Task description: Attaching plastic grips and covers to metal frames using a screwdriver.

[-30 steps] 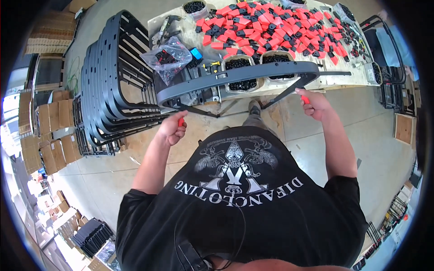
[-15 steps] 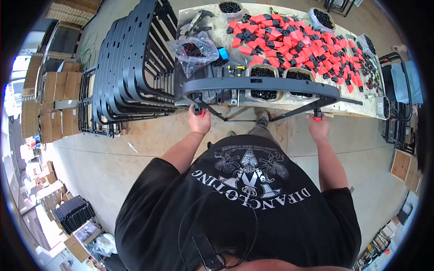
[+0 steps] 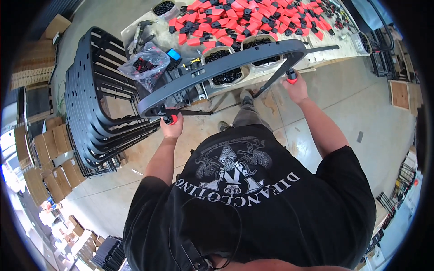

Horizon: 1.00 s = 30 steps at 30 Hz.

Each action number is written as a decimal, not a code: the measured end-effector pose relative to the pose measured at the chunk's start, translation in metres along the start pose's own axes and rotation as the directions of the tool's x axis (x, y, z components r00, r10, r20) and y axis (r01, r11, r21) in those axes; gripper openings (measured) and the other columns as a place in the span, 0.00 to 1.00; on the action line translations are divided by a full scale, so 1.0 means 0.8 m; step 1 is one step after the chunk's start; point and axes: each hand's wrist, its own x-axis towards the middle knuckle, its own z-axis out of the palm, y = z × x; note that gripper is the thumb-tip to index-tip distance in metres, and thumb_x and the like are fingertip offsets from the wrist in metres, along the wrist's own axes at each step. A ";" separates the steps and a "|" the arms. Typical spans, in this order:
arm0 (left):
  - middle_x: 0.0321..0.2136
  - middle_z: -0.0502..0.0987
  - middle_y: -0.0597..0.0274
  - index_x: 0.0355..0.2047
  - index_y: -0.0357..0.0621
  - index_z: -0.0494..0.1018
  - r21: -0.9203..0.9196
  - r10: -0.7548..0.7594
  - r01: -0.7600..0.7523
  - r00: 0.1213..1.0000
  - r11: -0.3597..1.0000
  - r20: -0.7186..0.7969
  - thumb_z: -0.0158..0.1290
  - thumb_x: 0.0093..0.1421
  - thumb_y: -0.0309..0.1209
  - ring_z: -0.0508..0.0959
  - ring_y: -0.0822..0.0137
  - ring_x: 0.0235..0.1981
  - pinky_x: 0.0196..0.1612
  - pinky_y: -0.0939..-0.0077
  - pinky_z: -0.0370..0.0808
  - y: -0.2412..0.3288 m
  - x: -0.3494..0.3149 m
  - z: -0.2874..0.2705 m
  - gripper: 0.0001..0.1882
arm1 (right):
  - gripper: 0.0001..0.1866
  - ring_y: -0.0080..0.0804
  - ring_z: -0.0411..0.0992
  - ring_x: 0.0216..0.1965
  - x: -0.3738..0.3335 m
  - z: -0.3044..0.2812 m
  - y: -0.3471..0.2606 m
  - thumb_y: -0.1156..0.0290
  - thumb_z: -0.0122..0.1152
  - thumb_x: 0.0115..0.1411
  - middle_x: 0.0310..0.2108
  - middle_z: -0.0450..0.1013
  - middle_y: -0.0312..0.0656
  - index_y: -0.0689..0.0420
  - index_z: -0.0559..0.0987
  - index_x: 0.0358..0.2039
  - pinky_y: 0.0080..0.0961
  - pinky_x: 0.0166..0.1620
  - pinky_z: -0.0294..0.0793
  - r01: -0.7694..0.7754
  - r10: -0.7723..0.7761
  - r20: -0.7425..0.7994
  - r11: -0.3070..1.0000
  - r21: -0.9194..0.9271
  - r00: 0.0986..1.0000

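A curved black metal frame (image 3: pixel 221 66) spans the space in front of me, its left end lower in view than its right. My left hand (image 3: pixel 172 128) is closed round a red-and-black piece (image 3: pixel 171 119) at the frame's left end. At the other end my right hand (image 3: pixel 296 89) grips a similar red-and-black piece (image 3: pixel 291 77). My fingers are partly hidden. Close to the frame's left end stands a stack of similar black frames (image 3: pixel 80 101). Behind the held frame, the worktable (image 3: pixel 131 32) bears a large heap of red-and-black pieces (image 3: pixel 235 18).
Tubs of small black parts (image 3: pixel 227 76) stand near the table's front edge. A clear plastic bag (image 3: pixel 145 65), a blue box (image 3: pixel 173 55) and tools lie at its left. Cardboard boxes (image 3: pixel 54 140) are piled farther left. A wooden crate (image 3: pixel 405 96) sits at the right.
The held frame has shifted left toward the stack and tilted, its left end dropping and its right end rising in view. Both hands keep their grip. The whole view has turned too.
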 end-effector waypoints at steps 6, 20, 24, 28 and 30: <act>0.37 0.80 0.62 0.45 0.41 0.74 -0.103 -0.049 0.052 0.998 0.993 0.036 0.64 0.57 0.29 0.79 0.68 0.39 0.48 0.73 0.76 0.012 -0.002 -0.006 0.17 | 0.33 0.46 0.78 0.45 0.035 0.040 0.002 0.58 0.74 0.53 0.44 0.80 0.49 0.64 0.74 0.54 0.37 0.51 0.76 0.042 -0.037 -0.108 0.998 0.044 0.993; 0.39 0.82 0.56 0.47 0.38 0.75 -0.144 -0.118 0.131 0.988 0.981 0.097 0.67 0.56 0.35 0.82 0.65 0.43 0.51 0.70 0.76 -0.006 -0.005 -0.009 0.23 | 0.19 0.24 0.71 0.43 0.024 -0.100 -0.202 0.69 0.63 0.66 0.45 0.73 0.40 0.64 0.72 0.54 0.22 0.47 0.72 0.659 -0.531 -0.392 0.638 0.398 0.751; 0.43 0.83 0.48 0.50 0.37 0.75 0.105 -0.212 0.210 0.977 0.972 0.003 0.69 0.51 0.45 0.83 0.56 0.47 0.52 0.64 0.77 -0.013 -0.006 -0.009 0.32 | 0.15 0.23 0.74 0.42 0.078 -0.065 -0.403 0.64 0.58 0.69 0.39 0.77 0.37 0.63 0.79 0.46 0.24 0.49 0.72 0.778 -0.752 -0.214 0.570 0.263 0.623; 0.44 0.83 0.46 0.50 0.39 0.77 0.338 -0.224 0.221 0.974 0.915 -0.028 0.70 0.48 0.48 0.83 0.53 0.48 0.53 0.60 0.77 0.036 -0.012 -0.061 0.34 | 0.16 0.28 0.76 0.33 0.126 0.066 -0.486 0.58 0.67 0.62 0.31 0.79 0.40 0.58 0.82 0.40 0.31 0.40 0.75 0.687 -0.686 -0.041 0.725 0.042 0.726; 0.41 0.84 0.50 0.49 0.36 0.77 0.458 -0.362 0.206 0.888 0.865 0.285 0.69 0.52 0.45 0.84 0.54 0.44 0.50 0.62 0.78 0.078 -0.008 -0.117 0.30 | 0.17 0.34 0.77 0.33 0.145 0.089 -0.469 0.57 0.67 0.60 0.30 0.79 0.45 0.60 0.82 0.37 0.34 0.41 0.76 0.769 -0.765 0.163 0.637 0.049 0.623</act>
